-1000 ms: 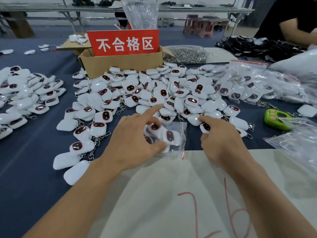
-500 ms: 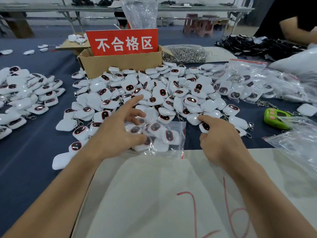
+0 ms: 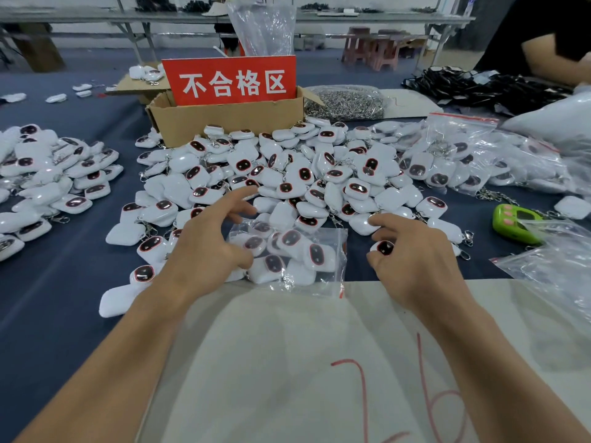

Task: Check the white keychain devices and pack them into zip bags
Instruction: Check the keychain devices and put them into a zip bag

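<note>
The pile [image 3: 287, 174] lies just beyond both hands, within easy picking reach. The part-filled bag [image 3: 297, 251] sits between them, against the thumb of the left hand [image 3: 204, 251], whose fingers are spread loose, holding nothing. The right hand [image 3: 419, 266] curls round one device [image 3: 384, 247], probably bound for the bag.

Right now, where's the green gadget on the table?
In the head view, the green gadget lies on the blue cloth at the far right, beyond the right hand, its right end under a clear plastic bag.
</note>
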Demonstrator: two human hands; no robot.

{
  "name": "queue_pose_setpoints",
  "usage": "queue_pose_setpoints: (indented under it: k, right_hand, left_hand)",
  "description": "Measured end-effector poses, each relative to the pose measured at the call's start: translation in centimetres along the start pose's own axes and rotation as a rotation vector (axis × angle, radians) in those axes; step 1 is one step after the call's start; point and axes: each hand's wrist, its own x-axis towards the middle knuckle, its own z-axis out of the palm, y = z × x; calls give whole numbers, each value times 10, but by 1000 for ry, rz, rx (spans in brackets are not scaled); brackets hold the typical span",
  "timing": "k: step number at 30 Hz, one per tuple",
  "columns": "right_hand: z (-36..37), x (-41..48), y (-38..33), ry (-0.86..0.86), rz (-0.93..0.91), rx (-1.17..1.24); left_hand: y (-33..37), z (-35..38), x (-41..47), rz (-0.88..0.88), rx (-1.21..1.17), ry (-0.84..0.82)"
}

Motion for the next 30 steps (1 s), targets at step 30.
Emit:
queue_pose_setpoints:
  k: [30]
  right_hand:
    - [-10, -10, -9, -11, -51, -112]
  left_hand:
    - [48, 46, -20, 326, 318, 145]
